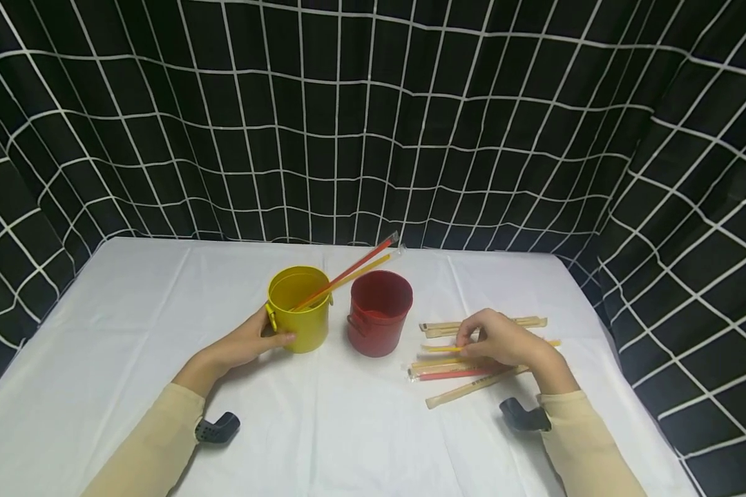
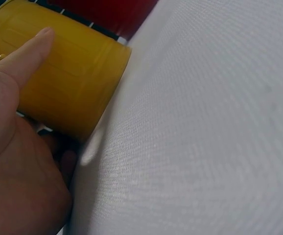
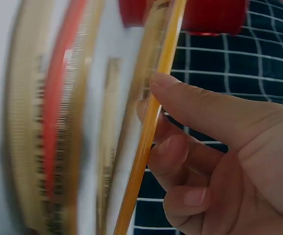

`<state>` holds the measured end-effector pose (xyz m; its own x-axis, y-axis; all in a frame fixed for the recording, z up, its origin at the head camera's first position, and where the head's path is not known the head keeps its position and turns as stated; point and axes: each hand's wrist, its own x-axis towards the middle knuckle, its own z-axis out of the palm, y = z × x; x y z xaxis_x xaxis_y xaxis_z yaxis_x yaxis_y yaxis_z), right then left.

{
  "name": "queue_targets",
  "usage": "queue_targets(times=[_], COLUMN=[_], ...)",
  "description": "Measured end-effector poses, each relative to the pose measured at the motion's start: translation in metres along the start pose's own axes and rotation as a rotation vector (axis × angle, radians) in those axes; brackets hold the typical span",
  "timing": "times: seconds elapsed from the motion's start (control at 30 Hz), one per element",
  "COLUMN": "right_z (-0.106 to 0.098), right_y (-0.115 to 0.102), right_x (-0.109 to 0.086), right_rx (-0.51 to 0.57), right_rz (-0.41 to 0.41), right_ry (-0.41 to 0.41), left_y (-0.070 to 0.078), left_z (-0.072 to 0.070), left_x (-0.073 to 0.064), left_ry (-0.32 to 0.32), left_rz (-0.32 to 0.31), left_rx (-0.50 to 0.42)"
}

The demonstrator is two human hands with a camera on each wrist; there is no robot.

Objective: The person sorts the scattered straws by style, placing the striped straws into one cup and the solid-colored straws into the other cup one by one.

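Note:
My left hand [image 1: 239, 348] grips the small yellow bucket [image 1: 307, 333], the thumb lying along its near side and the other fingers mostly hidden behind it. Out of that bucket lean a red straw [image 1: 368, 258] and a yellow straw [image 1: 376, 263], both in clear wrappers and tilted to the right. A small red bucket [image 1: 376, 337] stands just right of the yellow one. Over the straws on the right, my right hand [image 1: 500, 338] pinches a yellow wrapped straw [image 3: 144, 142] between thumb and fingers. In the right wrist view it appears above the others.
Several straws lie below and around my right hand, among them a red one [image 1: 450, 375] and a paper-wrapped one [image 1: 466, 391]. White cloth [image 1: 360, 435] covers the table. A black curtain with a white grid [image 1: 360, 117] hangs behind and at both sides.

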<state>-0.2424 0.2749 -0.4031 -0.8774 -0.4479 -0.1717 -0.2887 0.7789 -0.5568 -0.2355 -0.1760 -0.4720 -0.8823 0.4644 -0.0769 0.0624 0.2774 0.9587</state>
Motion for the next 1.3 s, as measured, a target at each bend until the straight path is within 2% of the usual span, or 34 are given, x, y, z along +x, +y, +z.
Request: queue_targets(times=[0.17,0.37,0.43,0.6,0.73,0.87,1.03,1.3], right_z=[-0.015,-0.031,-0.033,-0.036,-0.04,-0.042,-0.039,-0.031], right_y=[-0.014,-0.027,-0.03,-0.036,-0.042,-0.049,-0.055,-0.064], right_x=[-0.012,-0.028,-0.033,-0.042,-0.045,-0.043,-0.042,-0.043], right_rx=[-0.043,0.018,0.059,0.296,0.525,0.753,0.931,1.034], right_rz=[-0.044,-0.135,-0.173,-0.32,-0.458,-0.578,-0.692,-0.688], right_ry=[0.091,0.304,0.387,0.548,0.582,0.572,0.556,0.57], left_y=[0.002,0.001,0.0,0.0,0.0,0.0,-0.004,-0.002], left_z=[0.002,0.004,0.005,0.005,0.003,0.001,-0.002,0.001], left_x=[-0.002,-0.002,-0.002,-0.001,0.0,0.0,-0.002,0.001], left_ry=[0.002,0.004,0.002,-0.01,-0.009,0.013,0.016,0.012], left_rz=[-0.002,0.0,-0.005,-0.004,0.005,-0.006,-0.023,0.004], left_rx=[-0.003,-0.007,-0.003,0.007,0.01,0.004,0.01,0.019])
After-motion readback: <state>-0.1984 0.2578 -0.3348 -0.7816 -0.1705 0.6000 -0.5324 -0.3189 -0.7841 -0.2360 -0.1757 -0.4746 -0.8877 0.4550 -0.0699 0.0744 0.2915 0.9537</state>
